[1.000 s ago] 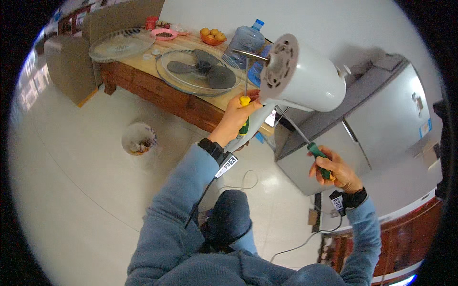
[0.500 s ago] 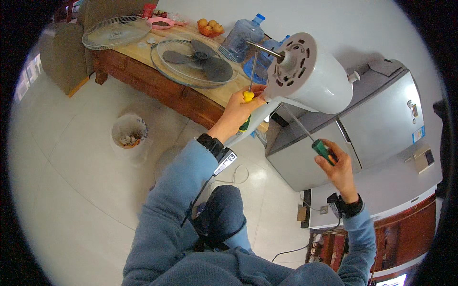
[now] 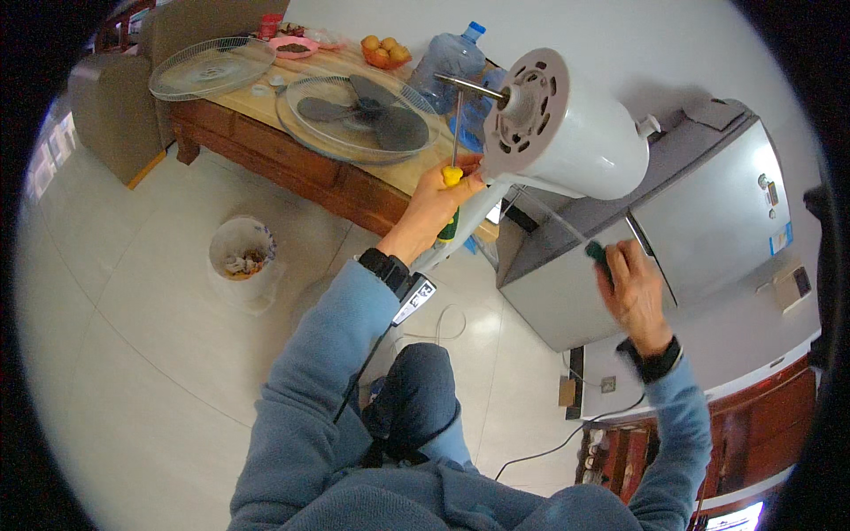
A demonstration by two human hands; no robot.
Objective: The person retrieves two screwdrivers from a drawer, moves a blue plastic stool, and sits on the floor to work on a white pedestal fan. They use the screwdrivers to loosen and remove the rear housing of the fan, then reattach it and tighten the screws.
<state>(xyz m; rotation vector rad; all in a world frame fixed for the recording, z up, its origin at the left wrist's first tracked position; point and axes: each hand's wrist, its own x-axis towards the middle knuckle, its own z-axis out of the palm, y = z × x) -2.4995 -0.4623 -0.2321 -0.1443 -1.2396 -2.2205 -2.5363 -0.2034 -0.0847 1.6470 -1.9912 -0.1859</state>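
My left hand (image 3: 429,208) is closed on a yellow-and-green screwdriver (image 3: 452,177) against the fan's neck, the screwdriver's shaft pointing upward beside the motor spindle. Above it, the white fan motor housing (image 3: 589,150) is tilted, with its slotted front (image 3: 524,106) and bare metal spindle (image 3: 469,86) facing left. My right hand (image 3: 630,283) is wrapped round a green-handled screwdriver (image 3: 598,254); its long shaft reaches up-left under the housing, where its tip is hard to make out against the bracket. The pale fan pole (image 3: 478,221) runs down behind my left wrist.
A wooden table (image 3: 257,130) holds fan grilles (image 3: 204,75), dark blades (image 3: 398,126), a pink plate (image 3: 292,49), oranges (image 3: 385,51) and water jugs (image 3: 447,57). A grey refrigerator (image 3: 708,217) stands at right, a waste bin (image 3: 239,248) on the floor, a looped cord (image 3: 447,323) near my knee.
My right hand has moved upward and turned round the screwdriver handle, its fingers now over the top. My left hand keeps its grip. The whole view has shifted slightly.
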